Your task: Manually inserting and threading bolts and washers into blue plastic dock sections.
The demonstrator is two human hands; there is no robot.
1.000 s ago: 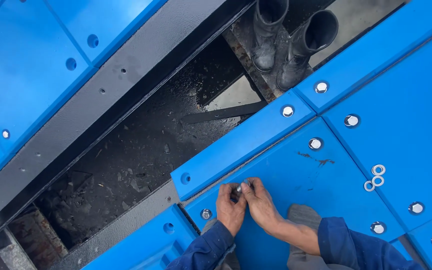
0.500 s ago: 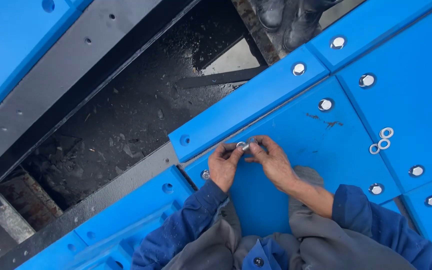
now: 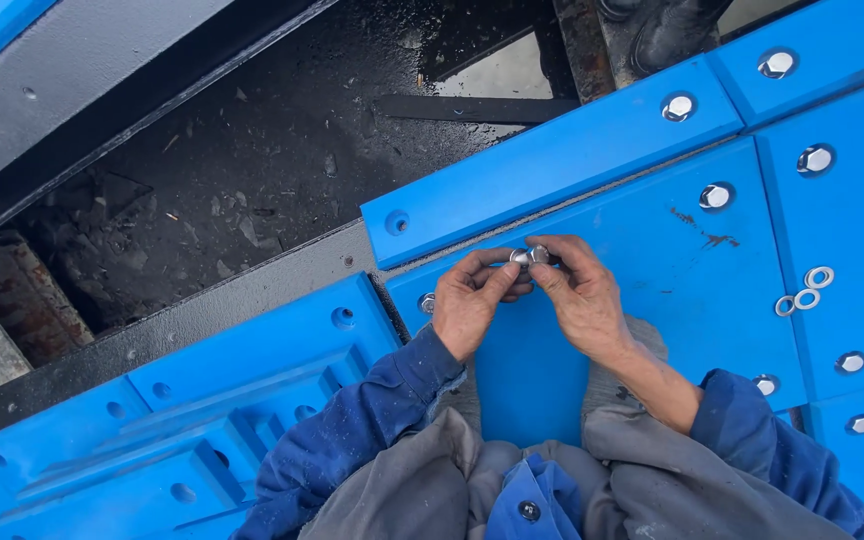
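Worn on the head, looking steeply down from close above onto blue panels (image 3: 642,330) and a dark pit (image 3: 252,190). Single view; nothing shared.

floor: blue bolted panels (image 3: 652,300) | gap: black debris-strewn pit (image 3: 232,210) | light: daylight

Between the left hand (image 3: 472,300) and right hand (image 3: 577,295) sits a shiny metal bolt (image 3: 530,256). Under them lies a smooth, matt blue plastic panel (image 3: 652,270). Beyond is rough, wet-looking black metal floor (image 3: 252,190); the sleeves (image 3: 372,420) are dusty blue cloth.
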